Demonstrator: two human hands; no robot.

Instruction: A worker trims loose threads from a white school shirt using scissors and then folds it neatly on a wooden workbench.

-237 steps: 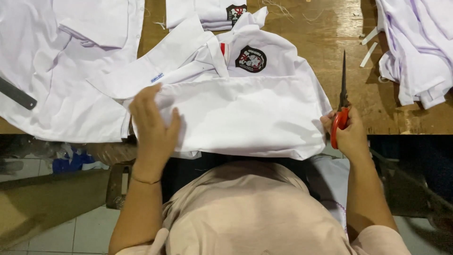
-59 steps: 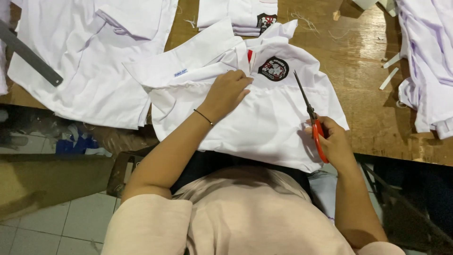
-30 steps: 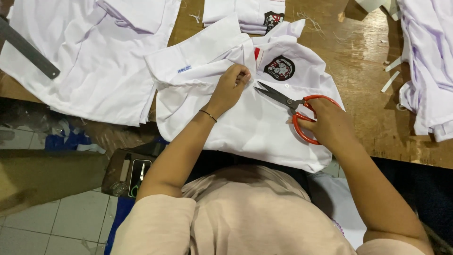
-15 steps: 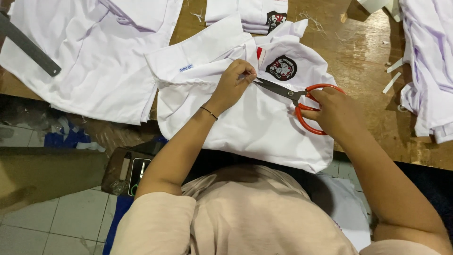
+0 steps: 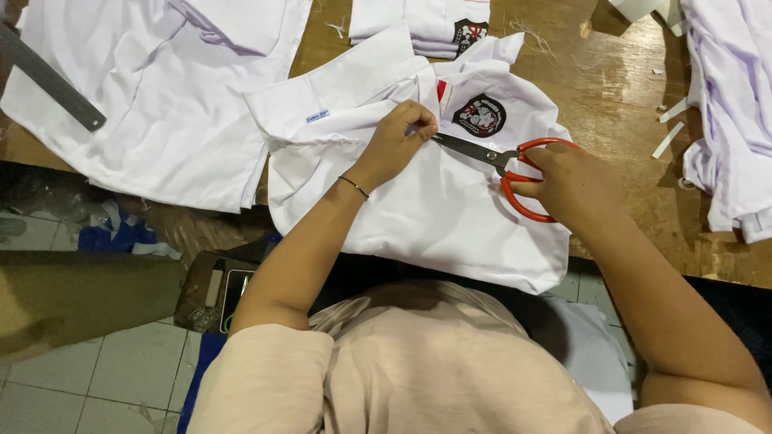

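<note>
Head view: scissors at the shirt collar

Head camera shows a white shirt [image 5: 434,217] spread on the wooden table [image 5: 611,88]. Left hand [image 5: 398,141] pinches fabric near the collar, fingers closed on it. Right hand [image 5: 567,181] grips red-handled scissors [image 5: 503,161], blade tips meeting the pinched cloth beside the dark badge [image 5: 481,115].

White shirt [image 5: 434,217] flat (orange-handled scissors [image 5: 515,165] atop)
</note>
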